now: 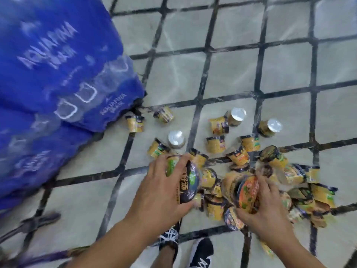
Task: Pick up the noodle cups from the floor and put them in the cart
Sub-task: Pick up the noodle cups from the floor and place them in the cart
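Observation:
Several yellow-and-black noodle cups (215, 145) lie scattered and heaped on the tiled floor, some upright with silver lids. My left hand (162, 187) grips a dark-lidded noodle cup (188, 185) at the heap's left edge, thumb below and fingers curled over its top. My right hand (267, 211) holds an orange-lidded noodle cup (248, 192) in the middle of the heap. The frame is blurred by motion. No cart basket shows clearly.
Blue shrink-wrapped packs of water bottles (58, 78) are stacked at the left. A dark frame part (36, 222) lies on the floor at lower left. My black-and-white shoes (201, 252) stand just below the heap. Bare grey tiles (286, 68) stretch beyond.

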### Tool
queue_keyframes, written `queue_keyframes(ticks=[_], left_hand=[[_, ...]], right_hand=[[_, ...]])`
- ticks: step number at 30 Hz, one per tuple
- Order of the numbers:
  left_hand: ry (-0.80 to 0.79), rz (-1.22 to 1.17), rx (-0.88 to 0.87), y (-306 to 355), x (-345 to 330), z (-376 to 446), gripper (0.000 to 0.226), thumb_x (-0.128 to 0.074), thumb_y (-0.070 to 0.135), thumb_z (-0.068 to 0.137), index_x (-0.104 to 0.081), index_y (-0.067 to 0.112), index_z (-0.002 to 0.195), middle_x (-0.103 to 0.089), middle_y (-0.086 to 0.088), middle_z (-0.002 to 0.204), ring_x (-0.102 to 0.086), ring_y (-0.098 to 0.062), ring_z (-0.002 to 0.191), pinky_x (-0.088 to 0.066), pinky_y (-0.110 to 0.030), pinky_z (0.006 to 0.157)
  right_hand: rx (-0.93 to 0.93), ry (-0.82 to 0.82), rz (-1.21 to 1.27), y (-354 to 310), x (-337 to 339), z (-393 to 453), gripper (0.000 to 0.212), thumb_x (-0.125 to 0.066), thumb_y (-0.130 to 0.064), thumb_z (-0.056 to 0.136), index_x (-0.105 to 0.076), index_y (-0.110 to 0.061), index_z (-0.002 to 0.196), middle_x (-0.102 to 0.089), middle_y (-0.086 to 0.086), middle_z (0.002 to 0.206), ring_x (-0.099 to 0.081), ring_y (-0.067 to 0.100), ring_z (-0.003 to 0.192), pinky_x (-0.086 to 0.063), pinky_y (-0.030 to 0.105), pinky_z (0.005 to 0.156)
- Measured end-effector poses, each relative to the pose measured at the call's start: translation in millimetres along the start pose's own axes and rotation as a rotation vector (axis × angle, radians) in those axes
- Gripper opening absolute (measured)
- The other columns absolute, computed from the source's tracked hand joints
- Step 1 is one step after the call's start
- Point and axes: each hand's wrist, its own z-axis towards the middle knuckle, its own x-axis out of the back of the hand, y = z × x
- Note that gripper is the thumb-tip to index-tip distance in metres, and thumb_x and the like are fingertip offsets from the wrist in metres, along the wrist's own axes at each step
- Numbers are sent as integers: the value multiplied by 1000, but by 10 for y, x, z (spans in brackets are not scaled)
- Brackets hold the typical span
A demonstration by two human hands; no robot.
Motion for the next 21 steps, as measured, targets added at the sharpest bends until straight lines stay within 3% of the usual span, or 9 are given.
queue_keyframes(ticks=[4, 6, 8, 11, 15, 18, 19, 21], left_hand=[[198, -101, 108, -324, 930, -957, 113, -68, 73, 79, 12, 56, 156, 3, 10, 162, -3, -17, 154, -32, -42, 123], [332, -100, 156, -535, 1299, -1490, 112, -68, 73, 79, 9, 54, 157, 0, 7, 160, -5, -19, 153, -32, -42, 123], [470, -83, 199, -734, 1616, -2128, 111, -70, 73, 77, 3, 53, 159, -4, 5, 160, -11, -21, 153, -32, -41, 123], [607, -116, 277, -1062, 2060, -3134, 110, -66, 79, 75, 2, 58, 158, -5, 12, 160, -15, -17, 152, -32, -37, 120], [789, -100, 417, -1615, 2492, -4446, 106, -58, 87, 69, -8, 62, 158, -18, 10, 160, -27, -14, 148, -27, -29, 115], [876, -115, 558, -2075, 2701, -5357, 103, -61, 86, 67, -15, 65, 156, -27, 13, 155, -33, -11, 141, -34, -34, 107], [903, -135, 600, -2238, 2751, -5636, 102, -61, 86, 65, -18, 65, 155, -29, 15, 153, -36, -9, 138, -36, -35, 103], [952, -188, 681, -2605, 2795, -6177, 102, -63, 85, 60, -24, 67, 153, -33, 18, 151, -39, -9, 136, -41, -40, 101]], right_hand=[[158, 39, -36, -1134, 37, -617, 134, -95, -63, 48, -24, -43, 160, -35, 6, 160, -39, 39, 145, -38, 64, 113], [304, 51, -38, -1681, 42, -928, 130, -82, -72, 43, -33, -36, 158, -42, 11, 156, -43, 41, 142, -39, 65, 112], [469, 46, -75, -2245, 69, -1271, 122, -70, -77, 46, -43, -27, 155, -47, 11, 151, -46, 37, 139, -40, 60, 113], [685, 20, -58, -3100, 95, -1915, 111, -69, -73, 51, -55, -19, 147, -53, 7, 146, -49, 33, 135, -40, 51, 114], [974, -16, -17, -4289, -1, -2880, 110, -75, -70, 50, -54, -24, 147, -48, 0, 151, -52, 33, 133, -36, 33, 113], [1181, -59, 0, -5062, -274, -3653, 106, -76, -72, 53, -50, -36, 149, -42, -7, 155, -51, 29, 137, -41, 43, 108], [1232, -77, 9, -5287, -405, -3905, 104, -76, -72, 54, -48, -40, 149, -42, -7, 156, -51, 26, 138, -41, 40, 109], [1325, -125, 25, -5665, -758, -4413, 101, -77, -74, 58, -47, -42, 149, -44, -6, 156, -52, 20, 136, -35, 22, 112]])
